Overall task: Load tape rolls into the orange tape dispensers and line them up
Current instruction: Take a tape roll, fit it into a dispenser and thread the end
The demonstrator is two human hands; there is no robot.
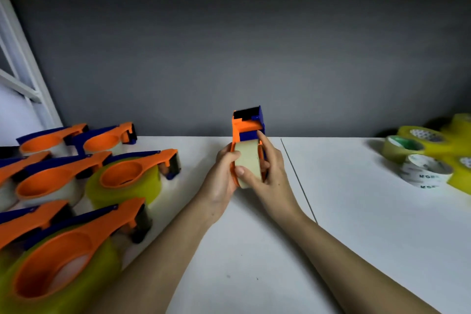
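Note:
An orange and blue tape dispenser [246, 125] is held upright above the white table [356, 199], its cutter end pointing away from me. A pale cream tape roll [247, 160] sits in its body. My left hand [224, 176] grips the dispenser's left side with the thumb across the roll. My right hand [270, 173] holds the right side, thumb pressed on the roll's lower edge and index finger reaching up to the blue part. Several loaded orange dispensers [122, 173] lie in rows at the left.
Loose tape rolls are piled at the far right: yellow ones [430, 143], a green-cored one [400, 148] and a white printed one [423, 171]. A seam [298, 178] runs across the table. A dark wall stands behind, a white window frame [23, 66] at the left.

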